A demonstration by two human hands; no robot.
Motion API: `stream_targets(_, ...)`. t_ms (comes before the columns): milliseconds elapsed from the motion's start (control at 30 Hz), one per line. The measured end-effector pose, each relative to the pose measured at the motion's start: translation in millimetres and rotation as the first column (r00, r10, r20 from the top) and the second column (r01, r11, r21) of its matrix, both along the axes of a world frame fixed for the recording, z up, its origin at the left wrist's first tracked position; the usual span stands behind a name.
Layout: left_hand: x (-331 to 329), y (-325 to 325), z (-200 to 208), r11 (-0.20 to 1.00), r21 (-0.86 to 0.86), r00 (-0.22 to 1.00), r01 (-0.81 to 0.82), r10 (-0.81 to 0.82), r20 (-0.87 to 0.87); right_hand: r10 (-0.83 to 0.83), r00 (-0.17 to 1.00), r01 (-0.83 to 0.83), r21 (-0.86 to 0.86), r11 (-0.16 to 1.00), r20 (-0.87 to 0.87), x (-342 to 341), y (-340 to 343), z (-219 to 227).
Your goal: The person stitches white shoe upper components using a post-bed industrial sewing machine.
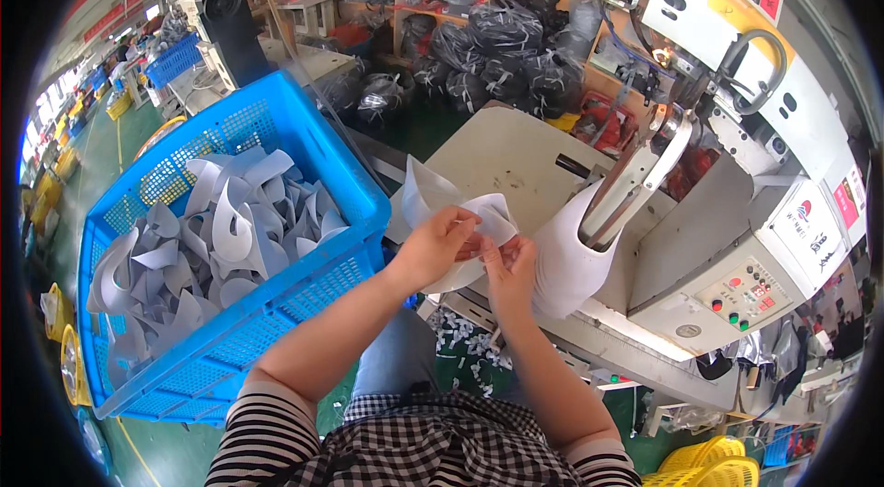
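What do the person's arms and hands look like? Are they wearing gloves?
No gloves: the left hand and right hand are bare, and so are the forearms. The sleeves have black-and-white stripes and end near the elbows.

My sleeves (267,432) carry alternating black and white bands and terminate near the elbows. My forearms (327,329) and hands (431,249) are bare. My torso covering is a black-and-white checked garment (433,443); my trousers (394,358) are faded blue.
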State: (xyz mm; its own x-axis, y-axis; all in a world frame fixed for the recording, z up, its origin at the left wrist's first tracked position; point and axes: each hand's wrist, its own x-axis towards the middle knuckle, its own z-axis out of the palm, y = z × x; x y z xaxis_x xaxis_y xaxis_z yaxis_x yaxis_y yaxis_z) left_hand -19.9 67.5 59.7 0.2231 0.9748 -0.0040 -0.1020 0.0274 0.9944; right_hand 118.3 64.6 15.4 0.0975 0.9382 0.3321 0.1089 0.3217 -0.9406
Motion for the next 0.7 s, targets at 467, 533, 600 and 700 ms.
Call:
stream_targets(467, 8.9, 52.4, 0.4, 0.889, 0.435, 0.835, -0.145, 0.346, -0.428, 0.099, 0.931, -0.134, 0.075, 0.988, 0.351, 26.1, -38.6, 4.8)
stream_targets(533, 0.0, 71.3, -13.4, 0.789, 0.368, 0.707, -0.492, 0.608, -0.360, 0.196, 0.886, -0.255, 0.088, 0.963, 0.419, 32.7, -60.3, 3.0)
stream_targets(600, -5.0, 84.4, -33.2, 0.724, 0.412, 0.639, -0.553, 0.686, -0.347, 0.276, 0.828, -0.367, 0.098, 0.925, 0.489, 45.6, -81.9, -2.2)
stream_targets(700, 6.9, 96.4, -55.0, 0.612, 0.504, 0.555, -0.609, 0.783, -0.280, 0.232, 0.926, -0.298, 0.198, 0.934, 0.296, 68.9, -104.8, -8.1)
